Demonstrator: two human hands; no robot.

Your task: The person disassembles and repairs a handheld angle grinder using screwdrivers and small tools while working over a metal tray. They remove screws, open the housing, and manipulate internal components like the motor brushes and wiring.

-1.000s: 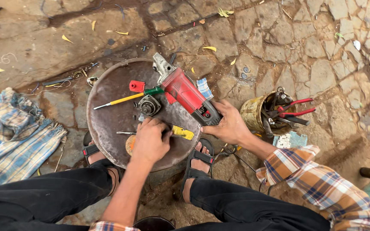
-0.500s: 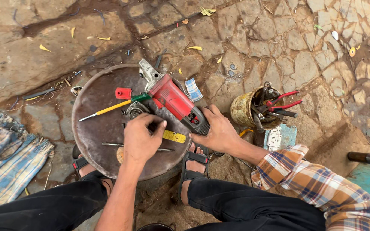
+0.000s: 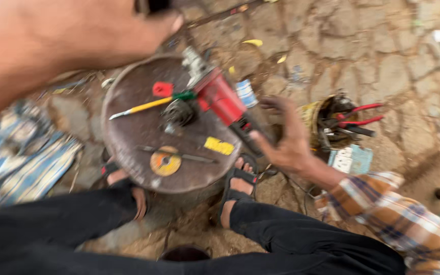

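The person's right hand point(image 3: 286, 142) is open, fingers spread just beside the dark handle of the red angle grinder point(image 3: 220, 99), which lies across the round rusty metal plate point(image 3: 128, 132). The left hand point(image 3: 148, 25), raised close to the camera and blurred, seems closed on something dark, though I cannot tell what. A yellow-handled screwdriver point(image 3: 141, 107) and a cutting disc point(image 3: 165, 161) lie on the plate, and a tin of pliers point(image 3: 332, 119) stands to the right.

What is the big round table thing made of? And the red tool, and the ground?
The round work surface looks like metal, brown and dull as if rusted. The red tool seems to have a smooth plastic shell, with a grey metal-looking head; blur leaves that unsure. The ground looks like rough stone pieces with cracks between them.
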